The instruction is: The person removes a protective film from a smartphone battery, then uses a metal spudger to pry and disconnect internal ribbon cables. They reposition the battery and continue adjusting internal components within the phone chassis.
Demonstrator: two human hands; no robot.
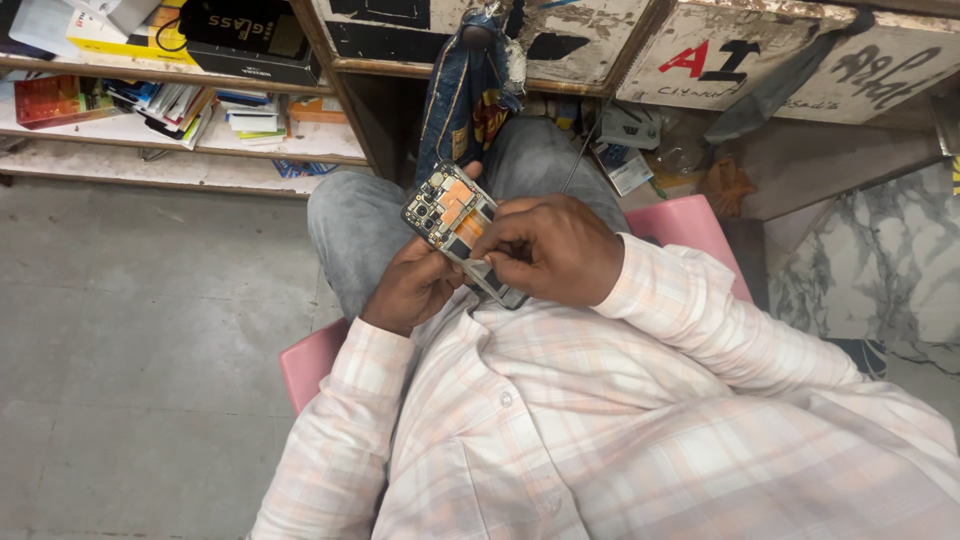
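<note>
An opened smartphone (452,213) with its back cover off shows circuit boards and orange flex strips. My left hand (412,287) grips it from below, thumb along its left edge, over my lap. My right hand (553,248) rests on the phone's lower half, fingertips pinched against the exposed inside near the middle. Whether the fingers hold a small tool or part is hidden. I sit on a pink stool (690,226) in grey jeans and a pale checked shirt.
Wooden shelves (190,150) with stacked boxes and papers stand at the upper left. A blue cloth (468,95) hangs from the counter ahead. Painted boards (760,60) and a marble slab (880,270) are to the right. Grey concrete floor (140,330) lies to the left.
</note>
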